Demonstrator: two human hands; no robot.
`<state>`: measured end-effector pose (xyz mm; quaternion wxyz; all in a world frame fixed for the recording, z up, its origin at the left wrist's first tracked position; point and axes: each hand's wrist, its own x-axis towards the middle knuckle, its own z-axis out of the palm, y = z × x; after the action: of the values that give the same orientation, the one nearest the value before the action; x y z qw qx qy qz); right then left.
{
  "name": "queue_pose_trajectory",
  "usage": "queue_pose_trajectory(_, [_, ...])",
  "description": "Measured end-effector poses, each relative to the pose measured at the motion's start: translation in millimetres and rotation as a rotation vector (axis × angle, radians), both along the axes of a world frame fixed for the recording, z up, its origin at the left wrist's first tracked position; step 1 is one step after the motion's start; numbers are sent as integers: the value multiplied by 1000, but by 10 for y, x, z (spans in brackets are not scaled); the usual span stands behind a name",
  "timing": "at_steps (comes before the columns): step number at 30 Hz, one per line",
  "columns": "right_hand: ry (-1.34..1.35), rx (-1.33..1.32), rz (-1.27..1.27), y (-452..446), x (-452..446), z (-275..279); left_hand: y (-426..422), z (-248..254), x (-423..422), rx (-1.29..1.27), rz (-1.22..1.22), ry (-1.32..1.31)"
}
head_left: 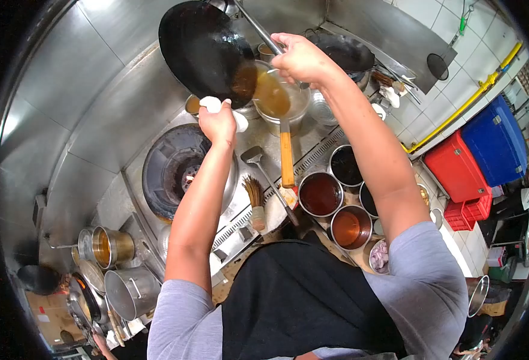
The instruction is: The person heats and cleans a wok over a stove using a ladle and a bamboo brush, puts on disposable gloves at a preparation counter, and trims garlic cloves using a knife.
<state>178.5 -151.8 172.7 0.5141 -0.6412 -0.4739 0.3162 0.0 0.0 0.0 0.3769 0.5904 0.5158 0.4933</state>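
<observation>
My left hand (217, 123) is closed on the near rim of a black wok (195, 45), with a white cloth (240, 122) between. The wok is tipped to the right, and brown liquid (273, 99) runs off its edge into a pot (300, 96). A wooden-handled strainer (287, 156) lies across that pot. Above it, my right hand (299, 58) grips the metal handle of a ladle (255, 24), whose head is at the top edge by the wok and barely shows.
A burner ring (171, 174) sits below the wok. On the counter lie a spatula (253, 157) and a bamboo brush (255, 195). Sauce pots (320, 194) stand at right; metal pots (132, 292) stand at lower left. Another wok (342, 51) rests behind my right hand.
</observation>
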Motion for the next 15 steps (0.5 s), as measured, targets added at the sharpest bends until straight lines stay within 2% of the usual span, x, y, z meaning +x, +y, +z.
queue_pose_trajectory(2, [23,29,-8,-23,-47,16,109,-92,-26,99,23,75])
queue_pose_trajectory(5, [-95,55,-53,-13,-276,33,110,-58,-185,101,61,61])
queue_pose_trajectory(7, [-110,74,-21,15,-392,-3,29,-1,-359,53,17,-139])
queue_pose_trajectory(10, [-342,132,41,136,-618,-51,86,-109,-701,-129,0,-312])
queue_pose_trajectory(11, [-286,62,99,169,-698,-83,165,-290,-845,-112,-41,-406])
queue_pose_trajectory(13, [-429,244,98,370,-927,-281,-36,-260,-1182,-288,-69,-543])
queue_pose_trajectory(14, [-364,6,189,356,-1001,-251,-48,-391,-1336,-360,-59,-624])
queue_pose_trajectory(15, [-359,24,240,497,-1068,-421,-71,-552,-1526,-427,-77,-614])
